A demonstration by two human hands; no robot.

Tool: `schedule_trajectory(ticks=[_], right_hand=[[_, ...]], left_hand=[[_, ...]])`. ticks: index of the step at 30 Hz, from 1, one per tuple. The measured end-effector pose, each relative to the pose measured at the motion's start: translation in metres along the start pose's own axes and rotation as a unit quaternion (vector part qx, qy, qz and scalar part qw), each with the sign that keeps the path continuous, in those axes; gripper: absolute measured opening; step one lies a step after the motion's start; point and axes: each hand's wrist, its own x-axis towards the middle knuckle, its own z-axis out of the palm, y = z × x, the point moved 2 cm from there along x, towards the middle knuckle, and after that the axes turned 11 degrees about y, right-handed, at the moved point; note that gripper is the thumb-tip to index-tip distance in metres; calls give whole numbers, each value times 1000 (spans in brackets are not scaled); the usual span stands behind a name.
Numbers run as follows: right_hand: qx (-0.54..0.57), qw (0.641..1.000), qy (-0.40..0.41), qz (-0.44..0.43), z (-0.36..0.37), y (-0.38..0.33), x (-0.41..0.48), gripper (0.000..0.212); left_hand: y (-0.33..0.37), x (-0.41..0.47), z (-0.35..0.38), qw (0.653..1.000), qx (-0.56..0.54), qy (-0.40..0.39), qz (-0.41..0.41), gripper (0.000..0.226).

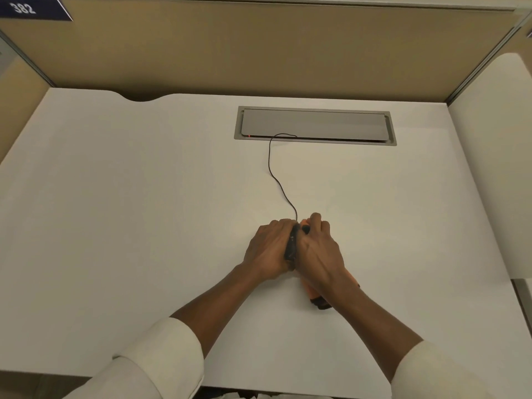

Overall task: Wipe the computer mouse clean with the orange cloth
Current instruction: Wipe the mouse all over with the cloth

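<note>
One black mouse [291, 245] sits between the two hands, near the middle of the desk and a little toward the front edge. It seems tipped onto its side, though only a narrow strip of it shows. The left hand [267, 250] has its fingers curled round the mouse and grips it. The right hand [318, 250] is closed on the one orange cloth [308, 292] and presses it against the mouse's right side. A bit of orange peeks out by the fingertips, and the rest trails under the wrist, ending in a dark patch that I can't make out. A single thin black cable [270, 168] runs from the mouse's far end across the desk and into the slot of one grey cable hatch [313, 125] set flush in the top. Both forearms are bare below two rolled white sleeves [161, 349].

The desk [115, 226] is plain white with a shallow notch cut in its far edge. Beige partition panels [259, 47] close it in at the back and both sides, and one dark number plate [24, 8] at the upper left reads 382.
</note>
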Motion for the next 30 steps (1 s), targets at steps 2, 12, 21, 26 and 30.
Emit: schedule_trajectory(ticks=[2,12,21,26,30], right_hand=[[-8,1000,-11,-3,-5,1,10,31],[14,1000,-8,-10,5,-1,-30,64],[19,1000,-5,-10,1,11,18,41],[42,999,10,7,-3,20,25,32],[82,996,35,4,0,12,-14,43]], left_hand=[[1,0,0,1000,-1,1,-2,83],[-1,0,2,1000,-26,14,-4,81],[-4,3,8,1000,-15,14,-5,90],[-4,2,6,1000,-22,14,0,95],[-6,1,6,1000,-26,15,0,96]])
